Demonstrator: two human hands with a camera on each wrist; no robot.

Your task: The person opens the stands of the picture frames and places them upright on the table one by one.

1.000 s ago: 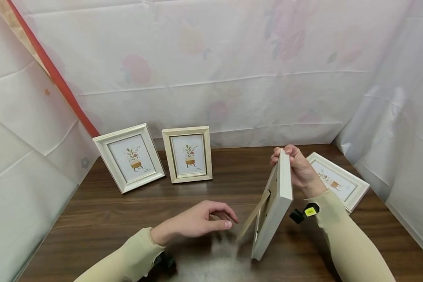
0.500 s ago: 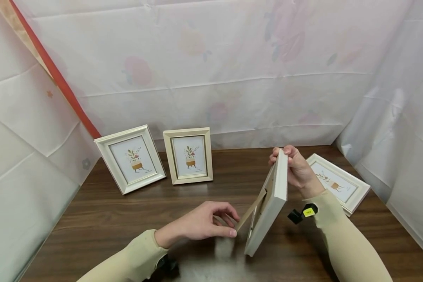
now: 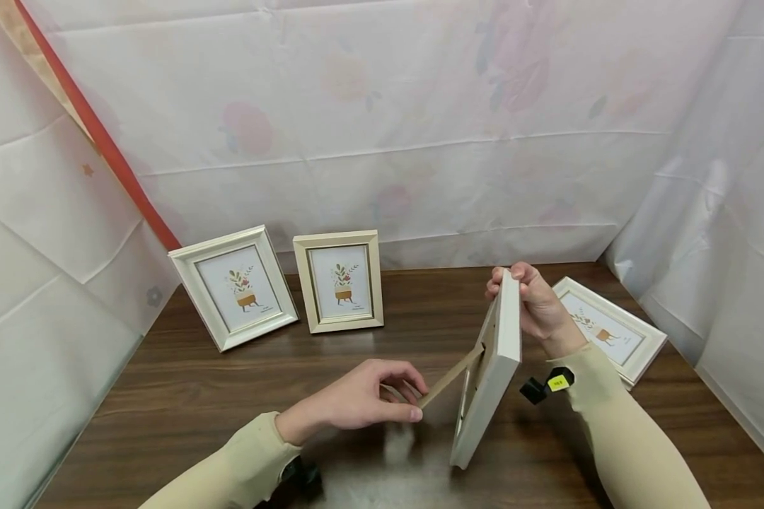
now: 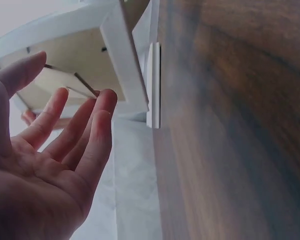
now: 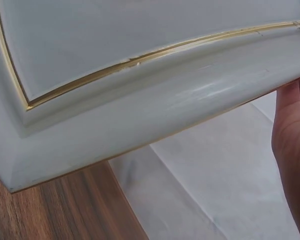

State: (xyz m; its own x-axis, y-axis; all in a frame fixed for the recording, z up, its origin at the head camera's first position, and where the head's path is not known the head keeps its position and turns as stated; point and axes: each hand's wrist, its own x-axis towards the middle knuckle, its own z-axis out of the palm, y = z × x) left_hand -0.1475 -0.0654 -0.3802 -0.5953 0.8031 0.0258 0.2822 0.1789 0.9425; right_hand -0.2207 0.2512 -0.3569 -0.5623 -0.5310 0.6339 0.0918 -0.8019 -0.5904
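Note:
My right hand [image 3: 537,304] grips the top edge of a white picture frame [image 3: 492,396], holding it upright and tilted, edge-on to the head view. Its beige back faces left, and a fold-out stand leg [image 3: 448,382] sticks out from it. My left hand [image 3: 369,396] pinches the free end of this leg between thumb and fingers. In the left wrist view the leg [image 4: 65,82] spans from thumb to fingertips, in front of the frame's backing [image 4: 85,55]. The right wrist view shows the frame's glossy white front moulding [image 5: 140,115] with a gold inner line.
Two more picture frames stand at the back left, a white one [image 3: 213,311] and a cream one [image 3: 302,283], each with a potted-plant print. Another white frame [image 3: 646,346] lies face up at the right. White cloth [image 3: 420,106] walls the brown wooden table [image 3: 197,396].
The left hand reached the stand leg, took its end and drew it slightly left, so it opens wider from the back. The held frame shifted left, then its lower end slightly right.

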